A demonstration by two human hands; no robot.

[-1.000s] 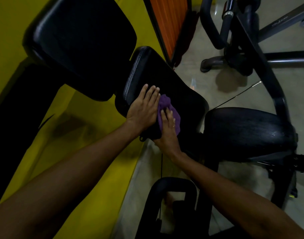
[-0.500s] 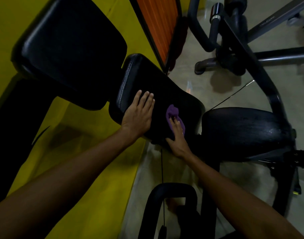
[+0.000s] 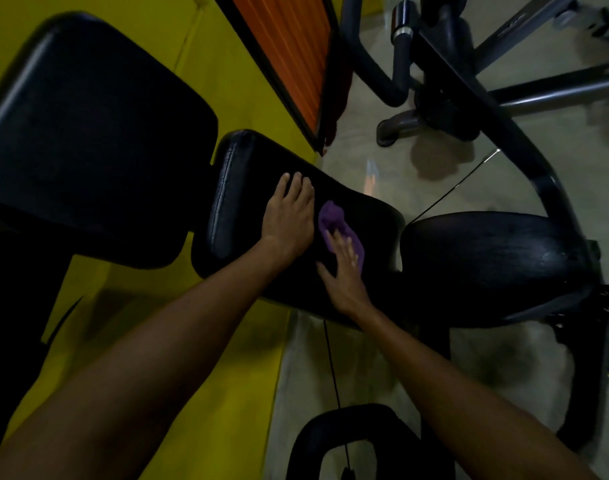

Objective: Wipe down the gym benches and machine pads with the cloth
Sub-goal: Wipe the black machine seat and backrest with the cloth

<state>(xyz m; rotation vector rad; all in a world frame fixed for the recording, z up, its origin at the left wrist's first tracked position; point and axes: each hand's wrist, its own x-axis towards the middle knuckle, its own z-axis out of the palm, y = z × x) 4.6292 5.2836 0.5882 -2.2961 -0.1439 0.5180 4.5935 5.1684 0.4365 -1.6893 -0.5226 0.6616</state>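
Well to the left of the left hand, a large black back pad [image 3: 99, 133] is seen. A yellow surface [image 3: 206, 341] is seen below it and under the left forearm. Next to the back pad, a narrower black middle pad [image 3: 234, 202] with a stitched seam along its left edge is found under both hands.

The left hand [image 3: 289, 216] is laid flat on the middle pad, palm down. Its fingers are kept straight and close together, pointed away from the person, and nothing is held by it.

Just to the right of the left hand, a purple cloth [image 3: 332, 214] is pressed on the same pad. The cloth is bunched, and its far end is left uncovered beyond the right fingertips. The right hand [image 3: 346, 271] is placed on the near part of the cloth. Its fingers are held straight and pressed down on the cloth, and the thumb is spread to the left onto the bare pad. The cloth is not pinched; it is only pushed by the flat fingers.

Beyond the hands, an orange panel [image 3: 292, 53] is seen. To the right of the right hand, apart from it, a round pad [image 3: 497, 258] is mounted on a dark frame [image 3: 504, 126]. A thin cable [image 3: 441, 199] is stretched above this pad. A pale floor [image 3: 372, 375] is seen under the right forearm. Between the two forearms, near the person, a black loop handle [image 3: 348, 420] is seen.
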